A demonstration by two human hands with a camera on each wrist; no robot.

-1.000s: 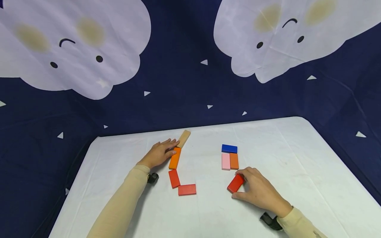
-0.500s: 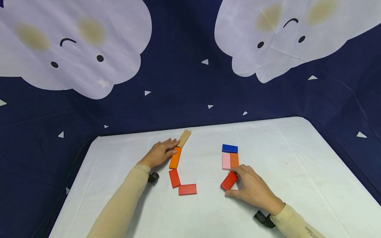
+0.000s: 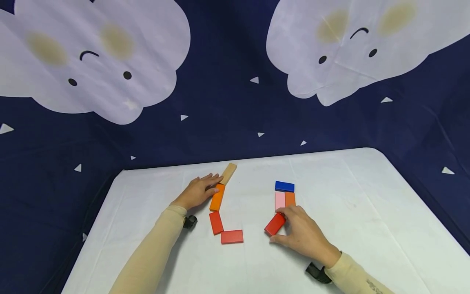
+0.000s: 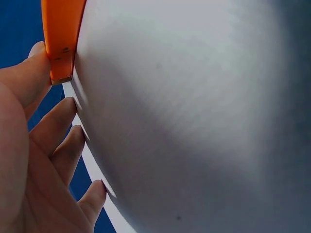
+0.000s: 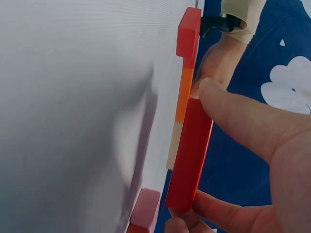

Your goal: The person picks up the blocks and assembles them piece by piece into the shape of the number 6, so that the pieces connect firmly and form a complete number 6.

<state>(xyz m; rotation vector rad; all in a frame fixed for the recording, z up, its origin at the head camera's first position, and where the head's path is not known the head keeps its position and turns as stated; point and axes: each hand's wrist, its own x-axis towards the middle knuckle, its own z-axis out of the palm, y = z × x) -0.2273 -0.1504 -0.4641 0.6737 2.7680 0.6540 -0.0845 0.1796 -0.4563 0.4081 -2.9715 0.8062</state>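
My right hand (image 3: 304, 232) pinches a red rectangular block (image 3: 275, 224) between thumb and fingertips. In the right wrist view this red block (image 5: 189, 150) is held at its two ends, apart from the white table, with a shadow beside it. My left hand (image 3: 196, 192) rests at the left, fingers extended. Its thumb touches an orange block (image 3: 217, 198), and its fingertips lie by a plain wooden block (image 3: 229, 172). The left wrist view has the thumb against the end of the orange block (image 4: 63, 39).
Below the orange block, a tilted red block (image 3: 216, 223) and a flat red block (image 3: 232, 237) continue the curved line. A blue block (image 3: 284, 186) lies behind a pink block (image 3: 280, 201) and a dark orange block (image 3: 290, 199). The white table (image 3: 367, 212) meets a dark cloth backdrop.
My right hand has carried the red block leftward, from below the dark orange block to below and left of the pink one. The left hand stays in place.
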